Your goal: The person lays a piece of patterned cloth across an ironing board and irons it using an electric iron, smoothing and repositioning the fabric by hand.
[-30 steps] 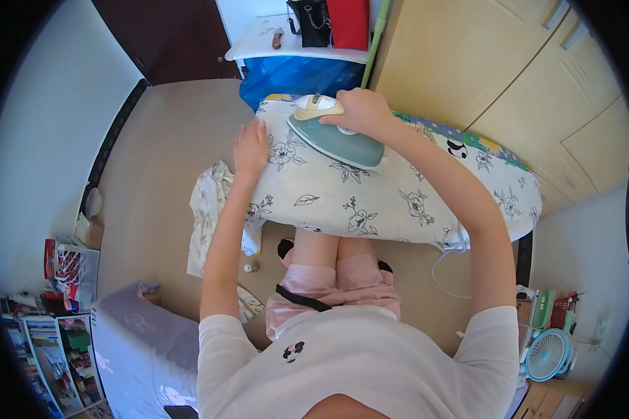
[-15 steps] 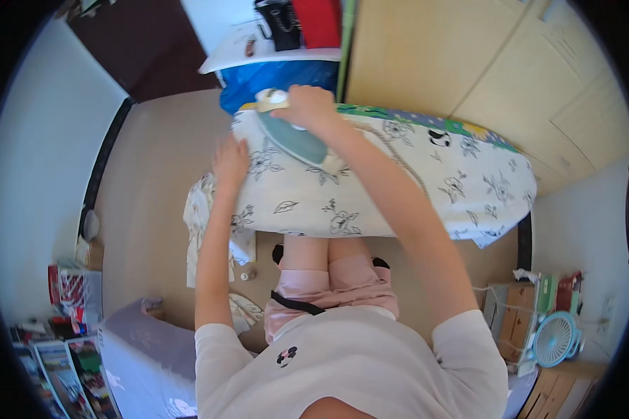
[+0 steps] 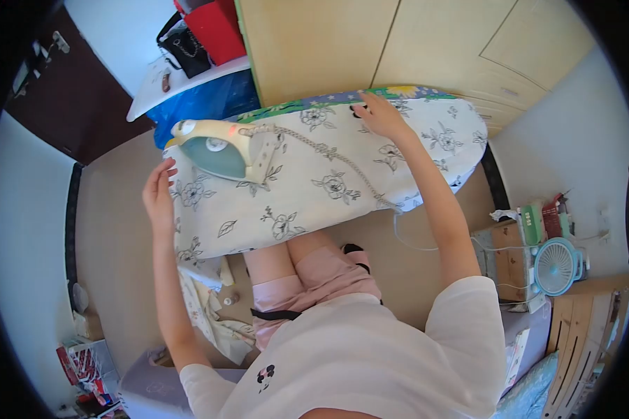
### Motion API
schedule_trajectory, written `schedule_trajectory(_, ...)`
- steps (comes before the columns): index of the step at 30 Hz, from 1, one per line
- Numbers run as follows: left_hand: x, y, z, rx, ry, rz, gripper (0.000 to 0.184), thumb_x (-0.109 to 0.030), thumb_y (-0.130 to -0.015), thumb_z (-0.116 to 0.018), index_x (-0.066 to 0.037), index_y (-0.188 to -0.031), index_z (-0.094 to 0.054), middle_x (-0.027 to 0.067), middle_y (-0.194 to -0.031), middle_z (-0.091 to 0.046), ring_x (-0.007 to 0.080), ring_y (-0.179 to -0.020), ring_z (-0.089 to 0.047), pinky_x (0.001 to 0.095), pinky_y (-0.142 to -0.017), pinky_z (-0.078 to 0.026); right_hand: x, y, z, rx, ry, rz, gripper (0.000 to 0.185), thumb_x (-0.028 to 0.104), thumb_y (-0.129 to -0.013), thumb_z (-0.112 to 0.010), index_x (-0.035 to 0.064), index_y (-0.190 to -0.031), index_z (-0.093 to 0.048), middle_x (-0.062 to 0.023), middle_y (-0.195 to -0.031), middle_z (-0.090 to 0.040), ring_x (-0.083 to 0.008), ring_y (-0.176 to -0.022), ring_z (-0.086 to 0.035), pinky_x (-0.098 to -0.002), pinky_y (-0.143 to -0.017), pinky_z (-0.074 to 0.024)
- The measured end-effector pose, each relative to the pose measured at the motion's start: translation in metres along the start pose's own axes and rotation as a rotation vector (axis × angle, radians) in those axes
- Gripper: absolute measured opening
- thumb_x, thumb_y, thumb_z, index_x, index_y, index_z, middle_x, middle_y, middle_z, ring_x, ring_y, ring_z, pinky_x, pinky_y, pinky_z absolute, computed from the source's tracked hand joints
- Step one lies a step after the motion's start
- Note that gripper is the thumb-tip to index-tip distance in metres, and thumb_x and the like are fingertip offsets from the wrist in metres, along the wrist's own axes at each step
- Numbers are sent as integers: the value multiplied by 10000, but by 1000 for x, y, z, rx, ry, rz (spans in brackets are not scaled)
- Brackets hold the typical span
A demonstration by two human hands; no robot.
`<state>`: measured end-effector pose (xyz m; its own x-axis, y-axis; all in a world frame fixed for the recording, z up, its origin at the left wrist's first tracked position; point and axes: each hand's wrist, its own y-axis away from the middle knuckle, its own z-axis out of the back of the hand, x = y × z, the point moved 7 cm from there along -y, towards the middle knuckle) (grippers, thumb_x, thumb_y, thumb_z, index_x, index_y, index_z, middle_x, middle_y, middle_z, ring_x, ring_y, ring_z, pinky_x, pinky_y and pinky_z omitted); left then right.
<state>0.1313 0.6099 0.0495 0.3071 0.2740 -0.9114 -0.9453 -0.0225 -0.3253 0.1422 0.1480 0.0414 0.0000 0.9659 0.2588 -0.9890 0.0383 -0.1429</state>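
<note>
A teal and cream iron (image 3: 220, 157) rests on white floral fabric (image 3: 297, 202) spread over the ironing board, toward its left end. Its braided cord (image 3: 346, 164) runs right across the fabric. By the board's left edge is my left hand (image 3: 159, 192), empty, its fingers loosely bent and apart. My right hand (image 3: 383, 119) lies at the far edge of the fabric with fingers stretched out, near a small black print. A strip of the colourful board cover (image 3: 286, 109) shows beyond that edge.
Crumpled fabric (image 3: 217, 318) hangs and lies below the board's left end. A small bottle (image 3: 230, 299) stands on the floor. Cupboards (image 3: 314, 49) rise behind the board, beside a blue plastic bag (image 3: 210, 101). A fan (image 3: 558, 265) is at the right.
My right hand has let go of the iron and moved right to the far edge of the fabric. My left hand has come off the fabric's left side. The view has turned right.
</note>
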Motion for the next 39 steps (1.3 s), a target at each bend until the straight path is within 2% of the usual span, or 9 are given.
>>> schedule_trajectory(1,-20,1,-8,42,81,-4,237,-116,-888,-416,-5,-1034,-567,62,-1002,-594,130,-963,-521,243,-824,-372,-40,17,-3,22,315,-200,557,507,-854,-324,149,-1277,-371,-104,-1331,-342,-278,-1236,-302,-447,-988,-251)
schedule_trajectory(4,-57,0,-30,128,134,-27,228,-103,-884,-425,-20,-1037,-571,67,-1030,-587,121,-942,-522,235,-780,-386,-90,60,-9,-64,312,-226,581,526,-847,-318,171,-1307,-328,-73,-1388,-242,-289,-1285,-188,-485,-1021,-147)
schedule_trajectory(8,-60,-7,-57,144,124,-79,220,-103,-881,-431,-17,-1029,-569,56,-980,-591,122,-931,-525,220,-742,-391,-95,64,-9,-157,265,-184,587,533,-843,-319,180,-1312,-324,-64,-1383,-258,-267,-1288,-183,-457,-1035,-116)
schedule_trajectory(14,-43,-12,-75,217,111,123,339,-175,-886,-433,-41,-1196,-401,67,-939,-556,160,-971,-530,246,-804,-401,-96,64,-7,-195,243,-171,566,521,-844,-331,193,-1305,-339,-53,-1378,-271,-259,-1283,-202,-451,-1033,-133)
schedule_trajectory(16,-46,-15,-78,157,318,220,476,-169,-874,-457,-40,-1273,-233,107,-1036,-502,220,-993,-520,306,-879,-401,-96,64,-7,-200,258,-173,560,515,-843,-340,198,-1305,-341,-47,-1375,-278,-252,-1280,-210,-443,-1033,-140)
schedule_trajectory(22,-69,-12,-96,178,640,440,604,-159,-835,-516,-38,-1273,-119,157,-1236,-298,361,-1058,-453,390,-925,-385,-99,63,-5,-202,258,-156,557,513,-839,-350,204,-1303,-346,-35,-1372,-284,-235,-1278,-218,-431,-1034,-146)
schedule_trajectory(26,-50,-17,-93,132,763,474,467,-180,-850,-487,-5,-1202,-233,163,-1204,-283,389,-1051,-457,398,-884,-432,-98,61,-3,-166,270,-168,555,509,-845,-349,208,-1311,-327,-16,-1380,-270,-215,-1285,-205,-411,-1039,-145)
schedule_trajectory(31,-35,-19,-99,327,905,606,399,-227,-842,-505,28,-1119,-374,153,-1158,-376,311,-1079,-451,269,-639,-489,-103,55,-2,-182,272,-168,565,512,-835,-357,200,-1306,-339,-16,-1373,-285,-217,-1279,-215,-418,-1038,-145)
schedule_trajectory(39,-28,-15,-114,399,804,665,323,-217,-830,-516,-16,-1070,-438,83,-1054,-474,251,-1014,-494,251,-622,-461,-113,49,8,-142,311,-151,575,509,-838,-353,184,-1312,-325,-26,-1378,-276,-221,-1285,-208,-413,-1037,-156)
